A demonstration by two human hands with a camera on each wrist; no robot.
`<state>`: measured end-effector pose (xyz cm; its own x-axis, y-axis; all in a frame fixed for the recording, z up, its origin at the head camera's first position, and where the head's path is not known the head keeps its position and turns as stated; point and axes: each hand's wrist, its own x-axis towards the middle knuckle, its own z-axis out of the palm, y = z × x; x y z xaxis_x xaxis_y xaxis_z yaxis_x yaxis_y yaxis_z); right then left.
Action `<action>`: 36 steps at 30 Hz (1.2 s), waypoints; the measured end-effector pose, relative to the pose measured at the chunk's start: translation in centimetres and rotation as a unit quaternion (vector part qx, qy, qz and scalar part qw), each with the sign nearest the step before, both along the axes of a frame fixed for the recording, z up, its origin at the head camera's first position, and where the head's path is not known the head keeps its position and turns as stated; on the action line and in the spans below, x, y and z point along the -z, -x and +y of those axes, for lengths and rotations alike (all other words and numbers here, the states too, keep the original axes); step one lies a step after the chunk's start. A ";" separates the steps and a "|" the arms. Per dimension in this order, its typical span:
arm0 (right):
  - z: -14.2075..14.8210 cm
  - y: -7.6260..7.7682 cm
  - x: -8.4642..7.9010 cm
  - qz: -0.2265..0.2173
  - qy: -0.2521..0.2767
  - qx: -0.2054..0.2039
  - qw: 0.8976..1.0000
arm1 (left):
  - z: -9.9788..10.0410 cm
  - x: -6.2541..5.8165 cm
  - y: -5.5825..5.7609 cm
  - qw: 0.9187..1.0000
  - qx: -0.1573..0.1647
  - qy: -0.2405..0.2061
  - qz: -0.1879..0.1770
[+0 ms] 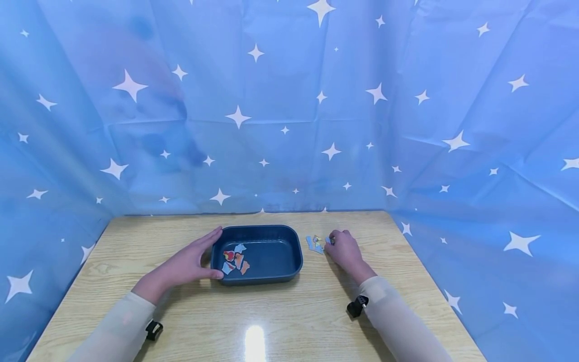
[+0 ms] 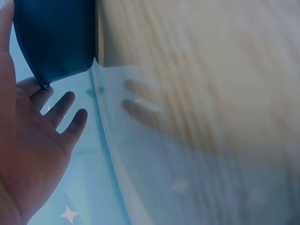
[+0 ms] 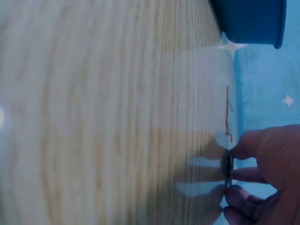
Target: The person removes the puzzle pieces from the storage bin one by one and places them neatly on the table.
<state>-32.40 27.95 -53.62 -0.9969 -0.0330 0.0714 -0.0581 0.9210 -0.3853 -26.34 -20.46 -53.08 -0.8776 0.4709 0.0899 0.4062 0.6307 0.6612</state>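
A dark blue tray (image 1: 258, 278) with rounded corners sits on the table. My left hand (image 1: 192, 261) holds its left end, thumb over the front rim and fingers at the back corner. In the left wrist view, the outer fingers (image 2: 75, 124) spread away from the tray's wall (image 2: 56, 42). Several puzzle pieces (image 1: 239, 260), irregular and printed in red, orange and light blue, lie in the tray's left half. To the tray's right, my right hand (image 1: 346, 251) pinches a light blue puzzle piece (image 1: 328, 240) at the table surface, mostly hidden by the fingers.
Beside the right fingertips lies a small group of light blue and yellow puzzle pieces (image 1: 315, 244). The wood-grain table (image 1: 217, 322) is bordered at the back and sides by a blue curtain (image 1: 289, 166) with white stars. Both wrists wear black devices (image 1: 357, 306).
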 end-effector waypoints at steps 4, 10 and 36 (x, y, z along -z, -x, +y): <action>0.0 -0.1 0.0 0.003 0.002 0.000 1.000 | 0.0 0.1 0.1 1.000 0.001 -0.002 -0.001; 0.0 -0.1 0.2 0.020 -0.003 -0.008 1.000 | -0.1 0.1 0.0 1.000 0.000 -0.001 -0.002; 0.8 -0.5 -0.1 0.009 0.049 -0.017 0.999 | -0.2 0.2 0.0 1.000 -0.002 0.000 -0.003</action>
<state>-31.93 28.76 -53.49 -0.9939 -0.0598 0.0930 -0.0969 0.8765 -0.4716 -26.36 -20.66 -53.30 -0.8801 0.4672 0.0849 0.3998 0.6326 0.6632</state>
